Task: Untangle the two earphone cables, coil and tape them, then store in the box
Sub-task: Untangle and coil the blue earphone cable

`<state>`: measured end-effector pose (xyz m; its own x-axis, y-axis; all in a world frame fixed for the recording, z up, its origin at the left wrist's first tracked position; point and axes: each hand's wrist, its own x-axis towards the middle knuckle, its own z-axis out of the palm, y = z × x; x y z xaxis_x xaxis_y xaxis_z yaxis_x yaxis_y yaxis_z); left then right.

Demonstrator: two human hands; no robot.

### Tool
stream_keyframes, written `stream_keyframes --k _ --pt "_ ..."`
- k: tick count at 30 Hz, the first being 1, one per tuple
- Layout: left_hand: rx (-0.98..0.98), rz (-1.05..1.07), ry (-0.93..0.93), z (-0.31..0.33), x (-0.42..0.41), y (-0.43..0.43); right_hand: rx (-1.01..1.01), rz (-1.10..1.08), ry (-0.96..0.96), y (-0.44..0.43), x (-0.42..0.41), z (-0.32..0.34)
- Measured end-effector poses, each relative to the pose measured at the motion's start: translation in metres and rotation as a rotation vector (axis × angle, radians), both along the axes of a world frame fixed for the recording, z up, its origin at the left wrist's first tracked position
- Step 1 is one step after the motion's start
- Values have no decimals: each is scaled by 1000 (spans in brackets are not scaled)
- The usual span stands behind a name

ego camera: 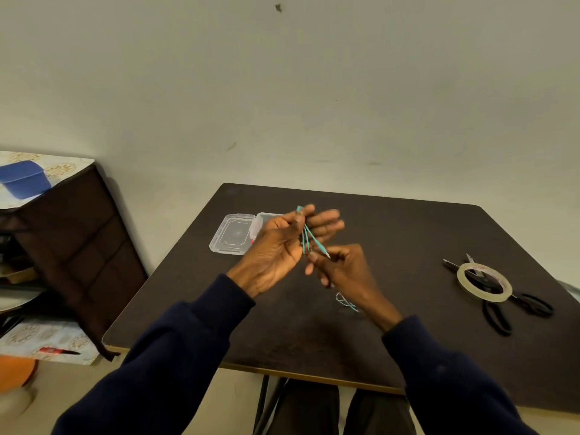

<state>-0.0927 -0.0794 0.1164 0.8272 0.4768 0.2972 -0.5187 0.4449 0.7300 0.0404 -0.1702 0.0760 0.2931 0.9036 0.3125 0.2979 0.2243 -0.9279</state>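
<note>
Step in hand looked like coiling: the teal earphone cable was being wound into loops over the left hand. That hand was raised above the dark table, palm toward the camera, fingers spread and mostly straight, thumb pinching the top of the loops near the fingertips. The right hand sat just below and to the right, fingers curled and pinching the cable's lower end; a small silvery tip, probably the jack plug, poked out by its fingertips.

Cable strands ran as a narrow bundle with the long axis roughly upright in the view, leaning slightly, top at the left fingertips, bottom at the right-hand pinch. The plug tip pointed down and to the right.

A second thin tangle of cable lay on the table under the right wrist, partly hidden; could not tell whether it was the other earphone or slack from the same one.

The clear plastic box stood open on the table behind the left hand, lid flat beside it. The tape roll rested on top of the black scissors, well apart to the right, both untouched.

Judged: taping and storing not yet done. Next move called for finishing the last wrap, keeping the loops pinched in one hand so they do not spring loose, then reaching for the tape.
</note>
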Motion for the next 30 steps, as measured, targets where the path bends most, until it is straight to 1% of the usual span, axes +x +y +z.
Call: stream_keyframes --k 3,5,6,7,8,9,11,13,14,16,17,19,21,24,25,27,30 --pt "53 112 -66 1 3 10 -74 88 8 -8 -12 -9" --pt "136 237 -29 -3 3 18 -112 132 -83 -13 -16 -7" --pt "225 327 24 -5 2 22 -115 134 -175 -16 -17 -3" --pt "356 427 108 -7 1 24 -91 114 -287 -18 -17 2" --pt "485 498 204 -11 0 26 -39 79 -398 -19 -16 8" --pt "577 522 301 -14 -1 25 26 37 -502 -19 -12 15" --pt "671 489 441 -20 -4 20 115 -35 -660 -17 -1 30" --pt "756 451 526 -21 -7 12 152 -92 -769 -13 11 43" --pt "768 425 551 -20 -9 9 169 -115 -811 -11 16 48" --pt "696 358 578 -18 -10 3 216 -144 -841 -5 25 55" --pt "626 301 570 -16 -11 0 240 -151 -819 -1 28 57" --pt "441 170 520 -13 -11 -7 259 -165 -715 5 32 56" --pt "257 63 413 -9 -12 -8 245 -154 -545 10 31 51" --pt "54 -85 212 -5 -13 -6 183 -85 -262 14 23 37" --pt "5 -110 155 -4 -13 -6 153 -66 -183 14 18 30" --pt "-25 -64 80 -2 -12 -1 93 -18 -62 12 5 16" --pt "2 -48 -57 0 -10 7 22 83 3 5 -15 -5"
